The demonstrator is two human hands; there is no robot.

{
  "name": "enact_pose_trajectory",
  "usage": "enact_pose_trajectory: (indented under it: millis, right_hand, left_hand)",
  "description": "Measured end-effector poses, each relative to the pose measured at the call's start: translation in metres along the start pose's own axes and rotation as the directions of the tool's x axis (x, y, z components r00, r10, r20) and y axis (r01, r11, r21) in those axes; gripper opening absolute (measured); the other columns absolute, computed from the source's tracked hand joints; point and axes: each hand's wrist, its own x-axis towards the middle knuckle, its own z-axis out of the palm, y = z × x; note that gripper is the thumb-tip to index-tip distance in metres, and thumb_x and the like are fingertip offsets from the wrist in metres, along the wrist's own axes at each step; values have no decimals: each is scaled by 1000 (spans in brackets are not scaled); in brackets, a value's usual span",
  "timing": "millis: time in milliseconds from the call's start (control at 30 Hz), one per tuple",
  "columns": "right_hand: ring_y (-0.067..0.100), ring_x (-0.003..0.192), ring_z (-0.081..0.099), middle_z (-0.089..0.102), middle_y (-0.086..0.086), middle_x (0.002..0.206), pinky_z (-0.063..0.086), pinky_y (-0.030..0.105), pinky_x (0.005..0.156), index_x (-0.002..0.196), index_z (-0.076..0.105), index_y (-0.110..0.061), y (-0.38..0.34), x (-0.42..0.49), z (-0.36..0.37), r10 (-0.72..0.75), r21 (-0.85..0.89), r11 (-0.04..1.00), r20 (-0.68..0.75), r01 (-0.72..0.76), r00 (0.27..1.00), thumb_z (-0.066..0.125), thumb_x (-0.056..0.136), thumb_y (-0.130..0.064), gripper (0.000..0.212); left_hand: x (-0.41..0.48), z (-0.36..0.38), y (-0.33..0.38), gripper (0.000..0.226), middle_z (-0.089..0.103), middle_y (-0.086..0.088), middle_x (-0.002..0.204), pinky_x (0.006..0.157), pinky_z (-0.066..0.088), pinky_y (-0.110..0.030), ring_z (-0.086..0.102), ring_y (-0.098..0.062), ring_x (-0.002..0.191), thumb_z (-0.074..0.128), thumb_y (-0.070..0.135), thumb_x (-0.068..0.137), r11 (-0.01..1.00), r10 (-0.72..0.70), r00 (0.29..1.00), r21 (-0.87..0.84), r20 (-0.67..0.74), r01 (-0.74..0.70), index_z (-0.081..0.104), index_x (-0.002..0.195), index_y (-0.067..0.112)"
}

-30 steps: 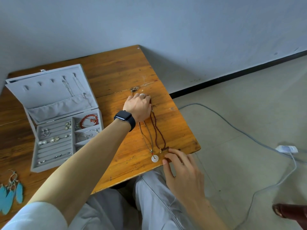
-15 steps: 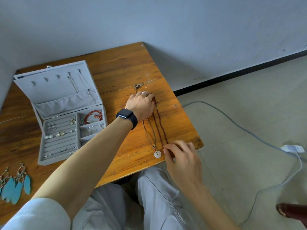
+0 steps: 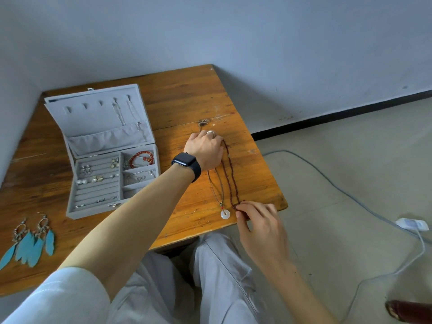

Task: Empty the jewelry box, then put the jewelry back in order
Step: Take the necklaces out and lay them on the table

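A grey jewelry box (image 3: 70, 206) stands open on the wooden table (image 3: 187, 94), its lid up. Rings and earrings lie in its slots, and a red bead bracelet (image 3: 141, 157) in a back compartment. Two necklaces lie stretched on the table to the right: a thin cord with a white disc pendant (image 3: 225, 214) and a dark red beaded necklace (image 3: 230, 178). My left hand (image 3: 205, 148), with a ring and a black watch, has its fingers curled down on their far ends. My right hand (image 3: 259, 220) pinches the near end of the beaded necklace by the table's front edge.
A pair of turquoise feather earrings (image 3: 30, 244) lies at the table's front left. Two thin chains (image 3: 121, 113) hang in the box lid. A white adapter with a grey cable (image 3: 411, 224) lies on the floor to the right. A brown shoe (image 3: 409, 312) shows at the bottom right.
My right hand has closed its thumb and fingertips on the beaded necklace's near end. The left hand stays on the far ends. The camera has shifted slightly.
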Motion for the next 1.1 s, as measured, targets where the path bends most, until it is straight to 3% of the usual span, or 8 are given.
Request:
enact_pose_trajectory:
  millis: [100,167,300,533,633,767,933,1100]
  right_hand:
    - [14,91,56,69,-17,104,51,31,62,100,73,-28,2,7,-8,38,13,999,25,-38,999,69,91,-28,11]
    - [17,89,59,70,-16,103,53,33,62,99,73,-27,-14,9,-26,-20,13,1000,-12,20,1000,72,87,-23,12]
    - [20,90,62,72,-9,104,51,28,73,102,74,-21,-25,27,-35,-99,6,995,-26,99,995,72,86,-16,17]
    - [14,112,57,68,-8,120,44,22,89,121,67,-24,-89,59,-18,-241,39,970,160,238,957,62,94,-28,28]
    - [14,117,54,66,-9,123,45,26,94,125,64,-27,-112,66,-4,-282,42,959,223,280,933,59,95,-32,30]
    - [16,116,55,67,-7,122,46,29,95,126,63,-26,-137,74,14,-337,50,940,273,336,901,61,95,-32,32]
    - [17,115,55,66,-8,123,41,23,89,126,61,-28,-151,90,34,-343,19,934,318,356,884,61,95,-33,32]
    - [21,117,55,65,-7,124,40,26,81,126,59,-31,-152,114,57,-289,-27,947,369,321,883,59,95,-34,31]
  left_hand:
    - [-5,-11,-3,41,58,-8,133,99,39,-44,52,-29,121,39,36,100,1000,-8,1000,-9,-8,8,56,134,19]
    - [-33,-25,-17,42,59,-8,132,97,40,-44,53,-29,120,40,37,100,999,-41,994,-30,-102,38,55,135,20]
    - [-68,-28,-26,46,58,-7,136,99,40,-45,52,-29,122,40,39,99,991,-103,984,-97,-145,90,52,141,23]
    - [-163,-21,-68,46,52,-1,145,109,36,-43,46,-25,134,43,41,98,940,-325,920,-179,-220,289,50,141,29]
    - [-199,-10,-90,47,46,-3,151,113,32,-44,39,-25,140,45,42,98,897,-431,871,-221,-236,384,47,143,29]
    - [-233,5,-119,55,33,-4,160,120,23,-48,23,-25,150,42,47,99,842,-529,812,-271,-246,466,39,151,28]
    - [-240,26,-143,63,9,2,167,123,2,-48,-1,-16,154,22,57,102,805,-563,804,-344,-189,483,22,158,29]
    - [-240,45,-146,72,13,7,167,125,2,-46,0,-11,153,5,65,98,783,-599,772,-359,-212,508,19,159,31]
